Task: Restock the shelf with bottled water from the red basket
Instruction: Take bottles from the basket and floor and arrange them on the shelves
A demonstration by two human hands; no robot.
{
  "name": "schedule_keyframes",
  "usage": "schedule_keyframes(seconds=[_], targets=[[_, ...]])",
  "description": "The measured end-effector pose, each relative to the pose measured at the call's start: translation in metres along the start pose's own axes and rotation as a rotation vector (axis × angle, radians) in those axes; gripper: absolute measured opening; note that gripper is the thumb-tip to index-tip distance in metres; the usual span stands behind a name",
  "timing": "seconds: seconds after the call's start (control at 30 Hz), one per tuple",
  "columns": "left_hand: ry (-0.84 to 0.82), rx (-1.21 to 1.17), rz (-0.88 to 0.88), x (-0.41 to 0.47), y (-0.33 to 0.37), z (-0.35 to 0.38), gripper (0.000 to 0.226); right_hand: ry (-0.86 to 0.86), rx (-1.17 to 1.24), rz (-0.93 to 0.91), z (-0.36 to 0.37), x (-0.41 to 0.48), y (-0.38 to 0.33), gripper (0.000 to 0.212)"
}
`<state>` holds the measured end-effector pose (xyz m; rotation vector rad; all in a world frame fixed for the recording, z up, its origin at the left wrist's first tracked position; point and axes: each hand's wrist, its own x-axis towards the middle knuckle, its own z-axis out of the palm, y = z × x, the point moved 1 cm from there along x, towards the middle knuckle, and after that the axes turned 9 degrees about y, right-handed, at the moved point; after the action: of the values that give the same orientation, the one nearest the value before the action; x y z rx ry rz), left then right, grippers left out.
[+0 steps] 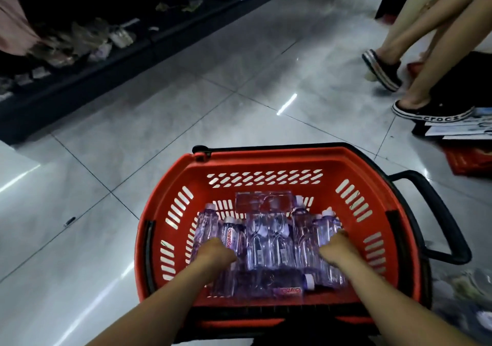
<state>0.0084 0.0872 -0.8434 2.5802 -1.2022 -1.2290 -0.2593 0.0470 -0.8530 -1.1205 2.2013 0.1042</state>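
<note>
So both arms are reaching down into the red basket (277, 159), which sits on the grey tiled floor (186, 105) right in front of the person. The basket is loaded with clear water bottles (269, 241) with white caps, most lying side by side on the bottom, one lying crosswise along the near wall, and what looks like a shrink-wrapped pack at the far end.

The left hand (217, 252) is down among the bottles on the left side, fingers curled under and out of sight, so it looks clenched around a bottle there but I honestly cannot tell if it has a real grip. Same deal with the right hand (338, 249): knuckles up, fingers tucked down onto the bottles on the right, cannot tell whether it's closed on one or just resting.

The basket has a black handle (439, 217) folded out to the right. The dark shelf (80, 60) runs along the upper left, well apart from the basket, with some blurry packets on it. Top right, another person's legs (415, 39) in dark slip-on shoes, near some papers on the floor
</note>
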Motion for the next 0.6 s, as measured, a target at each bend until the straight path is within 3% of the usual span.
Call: schedule_keyframes(seconds=[0.13, 0.23, 0.33, 0.43, 0.53, 0.6], targets=[[-0.089, -0.100, -0.057, 0.009, 0.001, 0.009, 0.050, -0.092, 0.129, 0.081, 0.011, 0.019, 0.011, 0.107], [-0.142, -0.152, -0.072, 0.016, -0.001, 0.013, 0.047, -0.065, 0.141, 0.067, 0.014, 0.032, 0.020, 0.112], [-0.090, -0.143, -0.049, 0.023, -0.005, 0.009, 0.035, -0.061, 0.111, 0.043, 0.012, 0.037, 0.022, 0.088], [-0.045, -0.073, -0.004, 0.028, -0.008, 0.008, 0.024, -0.179, 0.099, -0.015, 0.005, 0.028, 0.015, 0.044], [-0.048, 0.008, 0.047, 0.033, -0.009, 0.003, 0.031, -0.257, 0.274, -0.065, -0.005, 0.012, 0.002, 0.016], [-0.070, 0.049, 0.071, 0.036, -0.008, 0.000, 0.039, -0.327, 0.420, -0.061, -0.008, -0.002, -0.009, 0.015]])
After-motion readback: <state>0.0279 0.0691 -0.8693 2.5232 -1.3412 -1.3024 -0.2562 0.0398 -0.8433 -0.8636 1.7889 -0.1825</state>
